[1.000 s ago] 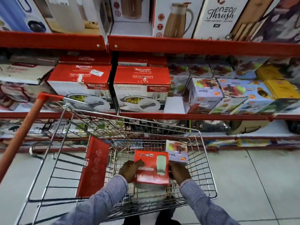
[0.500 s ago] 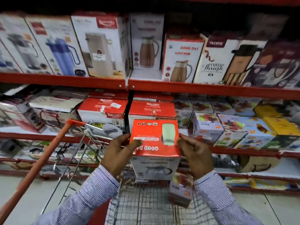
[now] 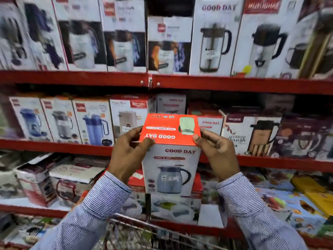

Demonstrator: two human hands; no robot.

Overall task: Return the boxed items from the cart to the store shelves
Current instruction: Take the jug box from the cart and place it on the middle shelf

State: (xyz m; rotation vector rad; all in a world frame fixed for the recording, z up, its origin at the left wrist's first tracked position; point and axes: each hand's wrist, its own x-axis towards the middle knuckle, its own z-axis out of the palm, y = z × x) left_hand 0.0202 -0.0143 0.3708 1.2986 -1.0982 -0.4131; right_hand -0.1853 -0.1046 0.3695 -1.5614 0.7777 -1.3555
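Since a second ago we have lifted the box (image 3: 171, 156) out of the cart (image 3: 162, 233) to chest height, facing the shelves (image 3: 234, 85). Our left hand (image 3: 128, 154) grips its left upper edge, thumb on the red top; our right hand (image 3: 216, 150) clamps the right edge likewise. Between our fingers the box stands upright, long axis vertical, kettle picture facing us. Beyond our fingertips sit matching boxes on the middle shelf (image 3: 54, 147). To do this well, we should keep it level, aim for a gap there, and slide it in base first.
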